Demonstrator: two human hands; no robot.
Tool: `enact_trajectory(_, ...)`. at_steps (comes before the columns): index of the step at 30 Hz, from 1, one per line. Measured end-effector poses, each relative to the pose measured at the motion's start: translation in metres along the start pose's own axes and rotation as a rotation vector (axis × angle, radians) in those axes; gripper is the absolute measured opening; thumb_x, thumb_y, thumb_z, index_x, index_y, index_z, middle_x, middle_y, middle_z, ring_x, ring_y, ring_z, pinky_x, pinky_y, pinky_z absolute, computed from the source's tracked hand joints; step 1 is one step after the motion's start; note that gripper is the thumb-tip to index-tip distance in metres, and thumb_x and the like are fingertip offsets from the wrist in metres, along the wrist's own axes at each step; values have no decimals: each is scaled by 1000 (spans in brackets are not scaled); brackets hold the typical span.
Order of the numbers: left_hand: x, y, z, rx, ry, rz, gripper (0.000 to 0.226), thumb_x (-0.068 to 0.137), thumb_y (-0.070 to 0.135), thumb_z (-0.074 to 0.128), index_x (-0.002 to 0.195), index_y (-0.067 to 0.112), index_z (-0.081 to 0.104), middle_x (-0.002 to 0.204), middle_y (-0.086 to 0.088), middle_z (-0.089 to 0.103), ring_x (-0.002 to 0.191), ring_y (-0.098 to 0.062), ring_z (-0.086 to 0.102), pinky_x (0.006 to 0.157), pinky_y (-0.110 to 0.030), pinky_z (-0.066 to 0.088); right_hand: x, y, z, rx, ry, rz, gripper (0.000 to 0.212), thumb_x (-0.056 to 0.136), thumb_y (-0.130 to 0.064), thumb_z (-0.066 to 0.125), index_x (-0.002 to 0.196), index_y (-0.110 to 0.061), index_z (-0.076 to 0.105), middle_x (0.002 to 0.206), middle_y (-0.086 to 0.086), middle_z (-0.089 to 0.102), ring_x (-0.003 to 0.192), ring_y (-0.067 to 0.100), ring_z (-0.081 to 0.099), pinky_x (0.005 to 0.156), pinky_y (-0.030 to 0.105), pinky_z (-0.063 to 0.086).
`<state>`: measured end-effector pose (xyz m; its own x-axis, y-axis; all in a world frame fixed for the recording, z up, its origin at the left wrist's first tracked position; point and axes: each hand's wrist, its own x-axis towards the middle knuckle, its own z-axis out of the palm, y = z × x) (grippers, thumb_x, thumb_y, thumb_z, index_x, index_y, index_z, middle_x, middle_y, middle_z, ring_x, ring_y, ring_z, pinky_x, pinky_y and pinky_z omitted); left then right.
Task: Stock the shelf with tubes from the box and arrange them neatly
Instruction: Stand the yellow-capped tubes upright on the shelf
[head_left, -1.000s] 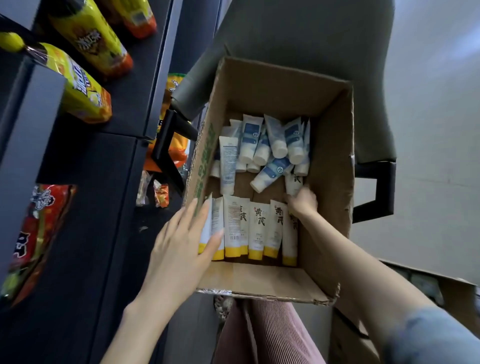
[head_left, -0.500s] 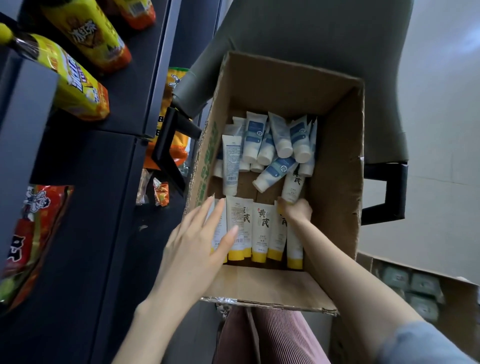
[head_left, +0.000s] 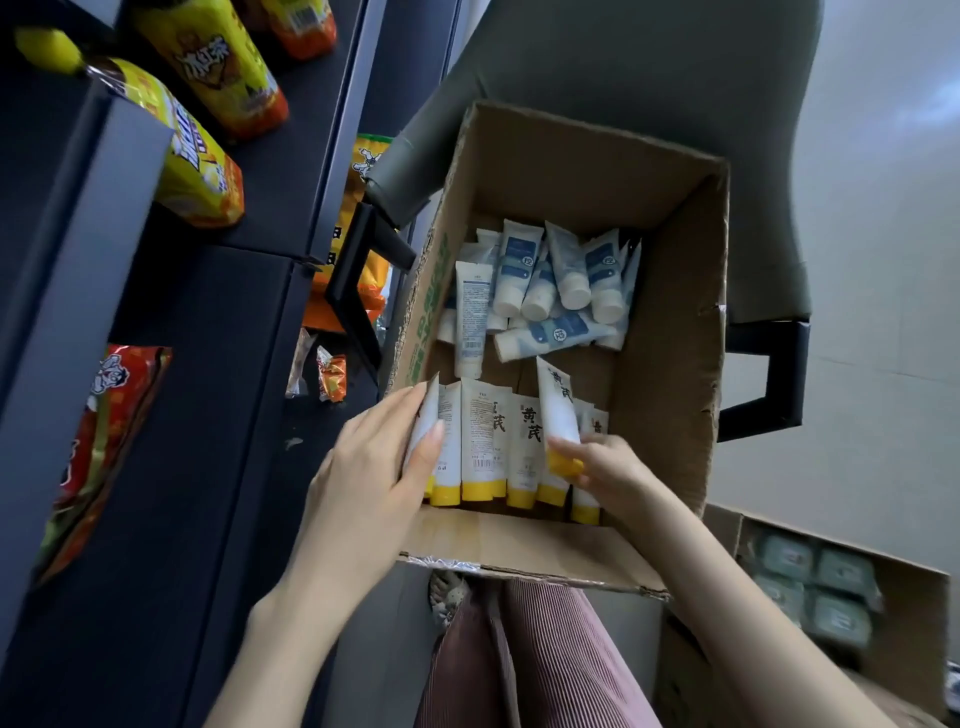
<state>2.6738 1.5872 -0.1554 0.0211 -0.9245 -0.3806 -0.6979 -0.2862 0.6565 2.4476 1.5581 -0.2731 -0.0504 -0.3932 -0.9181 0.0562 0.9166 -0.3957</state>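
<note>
Head view: right hand (head_left: 608, 467) pinches a yellow-capped tube (head_left: 558, 410) by its cap, long axis pointing away from the grip inside the box (head_left: 670, 322); left hand (head_left: 369, 478), clasping the leftmost tubes (head_left: 451, 415), lies nearer the shelf (head_left: 234, 338) further left.

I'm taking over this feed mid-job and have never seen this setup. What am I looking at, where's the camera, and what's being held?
There is no machine here. These are a person's two bare hands, filmed by one camera worn on the head and looking forward and down. Below them is an open cardboard box set on a grey chair. Inside it, yellow-capped tubes are lined up at the near end, and blue-and-white tubes lie heaped at the far end. The left hand grips the leftmost tubes of that row. The right hand pinches a single tube by its yellow cap, tilted above the row. The dark shelf on the left carries yellow bottles and snack packets.
</note>
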Motion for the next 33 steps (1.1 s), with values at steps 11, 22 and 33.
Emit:
enact_trajectory(11, -24, 10, 17, -486, 5, -140, 21, 90, 32, 58, 110, 31, 63, 100, 15, 72, 93, 2, 66, 78, -18, 53, -111, 14, 69, -82, -213, -591, 41, 73, -16, 78, 108, -28, 61, 101, -7, 70, 95, 7, 65, 76, 22, 53)
enact_trajectory(22, -27, 0, 8, -798, 203, -217, 33, 67, 36, 71, 96, 22, 66, 90, 5, 74, 83, -12, 71, 71, -28, 58, -123, 22, 101, -63, -239, -717, 42, 75, -16, 75, 112, -19, 55, 110, 3, 65, 105, 21, 62, 93, 49, 49)
enact_trajectory(33, -23, -27, -20, -814, 287, -265, 29, 70, 35, 70, 98, 25, 68, 99, 8, 73, 95, -12, 69, 78, -31, 58, -56, 15, 68, -371, -88, -514, 51, 89, -41, 59, 133, -20, 46, 134, -3, 50, 121, 9, 49, 104, 35, 42)
